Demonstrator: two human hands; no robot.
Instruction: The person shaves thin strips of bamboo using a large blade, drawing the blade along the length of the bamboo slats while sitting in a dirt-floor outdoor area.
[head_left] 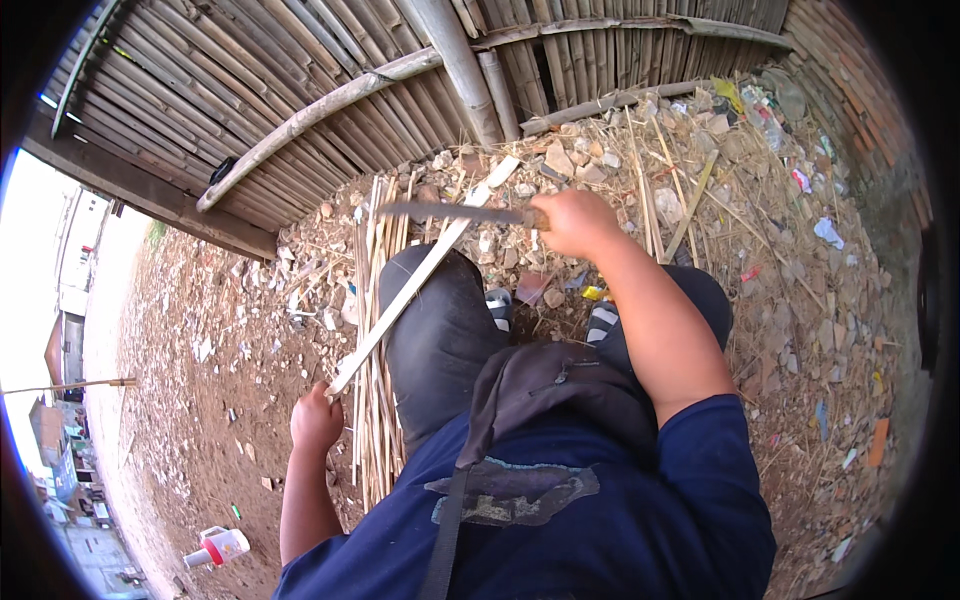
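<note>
A long pale bamboo strip (412, 285) slants across my left thigh, its near end gripped in my left hand (316, 416). My right hand (577, 222) is closed around the wooden handle of a long-bladed knife (455, 211). The blade points left and crosses the strip near its far end; I cannot tell whether it touches. Beside my left leg lies a bundle of thin bamboo strips (367, 420) on the ground, partly hidden by my leg and the held strip.
A bamboo slat wall (330, 110) with a post (455, 70) stands ahead. Loose strips (690, 205) lie on stony, littered ground at the right. A brick wall (850, 80) rises far right. A white jug with a red band (222, 546) lies at the lower left.
</note>
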